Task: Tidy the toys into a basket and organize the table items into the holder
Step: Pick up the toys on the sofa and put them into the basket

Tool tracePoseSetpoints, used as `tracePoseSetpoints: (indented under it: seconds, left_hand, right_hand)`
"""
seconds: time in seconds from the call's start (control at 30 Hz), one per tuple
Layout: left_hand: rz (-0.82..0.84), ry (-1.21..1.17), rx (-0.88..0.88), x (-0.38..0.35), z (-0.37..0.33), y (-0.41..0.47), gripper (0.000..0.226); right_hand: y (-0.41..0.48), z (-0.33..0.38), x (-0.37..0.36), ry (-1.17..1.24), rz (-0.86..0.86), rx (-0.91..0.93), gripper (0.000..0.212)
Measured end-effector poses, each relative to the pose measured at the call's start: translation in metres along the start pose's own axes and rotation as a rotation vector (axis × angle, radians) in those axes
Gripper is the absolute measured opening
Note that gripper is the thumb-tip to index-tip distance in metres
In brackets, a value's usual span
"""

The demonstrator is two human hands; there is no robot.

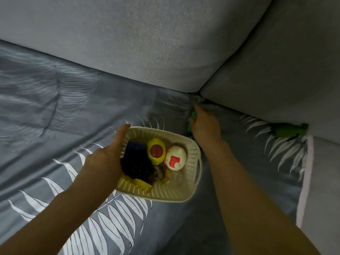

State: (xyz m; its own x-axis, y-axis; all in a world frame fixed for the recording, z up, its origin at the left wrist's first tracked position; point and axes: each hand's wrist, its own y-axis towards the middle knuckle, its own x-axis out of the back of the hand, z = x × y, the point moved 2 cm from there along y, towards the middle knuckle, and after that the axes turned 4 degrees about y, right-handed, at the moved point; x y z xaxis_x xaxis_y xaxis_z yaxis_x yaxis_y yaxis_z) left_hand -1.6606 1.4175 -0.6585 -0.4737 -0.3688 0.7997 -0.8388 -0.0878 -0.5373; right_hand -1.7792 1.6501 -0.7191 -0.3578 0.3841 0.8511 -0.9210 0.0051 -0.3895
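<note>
A cream slotted basket (191,188) is held above a grey leaf-print sofa cover. My left hand (108,155) grips its left rim. Inside lie a yellow egg toy with a red disc (156,150), a white egg toy with a red shape (175,158), a dark blue toy (136,162) and yellow pieces (142,185). My right hand (203,124) reaches past the basket's far right corner and closes over a small green toy (192,115), mostly hidden by the fingers. Something blue (189,128) shows just under that hand.
Grey back cushions (147,43) meet in a corner behind my right hand. Another green toy (288,129) lies at the foot of the right cushion (276,80). A white-edged seat section (323,172) borders the cover on the right.
</note>
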Motion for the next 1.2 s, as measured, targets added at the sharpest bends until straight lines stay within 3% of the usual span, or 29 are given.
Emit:
tracePoseSetpoints:
  seconds: [0.13,0.27,0.37,0.43,0.6,0.77,0.87,0.97,1.03,1.1,1.2]
  left_hand:
    - [0.025,-0.007,0.01,-0.002,0.002,0.005,0.076]
    - [0.058,0.002,0.018,0.006,-0.004,0.007,0.072]
    - [0.063,0.01,0.014,0.007,-0.005,0.007,0.072]
    - [0.059,0.004,0.015,0.008,-0.006,0.005,0.073]
    - [0.089,-0.042,0.02,0.011,-0.005,0.003,0.071]
    - [0.076,-0.024,0.006,0.013,-0.01,0.001,0.069]
    - [0.068,-0.044,0.001,0.01,-0.005,0.002,0.068]
    - [0.058,-0.039,0.014,0.008,-0.002,0.003,0.07]
    - [0.044,-0.025,0.007,0.005,-0.003,0.003,0.071]
    - [0.041,-0.015,-0.002,0.005,-0.004,0.002,0.072]
    - [0.028,0.002,-0.003,0.005,-0.004,0.003,0.072]
  right_hand:
    - [0.007,0.0,-0.013,-0.089,0.022,-0.024,0.013]
    - [-0.014,0.0,0.001,0.098,0.007,-0.041,0.058]
    - [-0.051,0.016,0.036,0.204,-0.27,0.086,0.049]
    - [-0.089,0.032,0.059,0.273,-0.355,0.168,0.043]
    - [-0.164,0.053,0.031,0.173,-0.092,0.23,0.03]
    - [-0.18,0.04,-0.011,-0.029,-0.046,0.225,0.021]
    - [-0.177,0.044,-0.007,-0.011,-0.127,0.264,0.029]
    - [-0.161,0.041,0.022,0.048,-0.364,0.339,0.019]
    - [-0.142,0.024,0.036,0.08,-0.477,0.331,0.024]
    - [-0.115,0.003,0.041,0.089,-0.386,0.274,0.029]
    - [-0.076,-0.026,0.021,-0.033,0.088,0.182,0.052]
